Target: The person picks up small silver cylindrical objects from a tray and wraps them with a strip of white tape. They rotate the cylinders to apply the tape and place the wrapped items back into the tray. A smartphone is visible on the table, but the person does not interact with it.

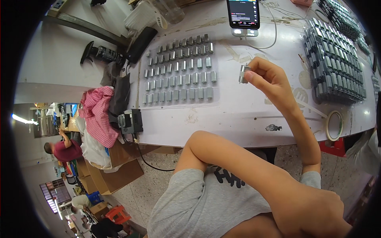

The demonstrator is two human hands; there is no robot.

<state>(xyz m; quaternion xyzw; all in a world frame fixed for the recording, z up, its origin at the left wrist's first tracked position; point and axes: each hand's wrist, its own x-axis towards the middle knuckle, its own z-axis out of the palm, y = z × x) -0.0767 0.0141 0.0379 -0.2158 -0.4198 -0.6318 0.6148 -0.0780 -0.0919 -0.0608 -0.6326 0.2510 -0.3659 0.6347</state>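
Observation:
Between the thumb and fingers of my right hand is a small silver electric motor, held upright above the table with its thin shaft pointing up. A clear plastic tray lies flat to the left of that hand, with several rows of similar silver motors standing in its pockets. My left arm crosses in front of my body toward the lower right. The back of my left hand shows there, bent at the wrist and away from the table; its fingers are hidden.
Stacked trays of motors stand at the right, near a tape roll. A phone with a cable stands at the back. Along the left edge are a black spray bottle, a grey device and a pink checked cloth.

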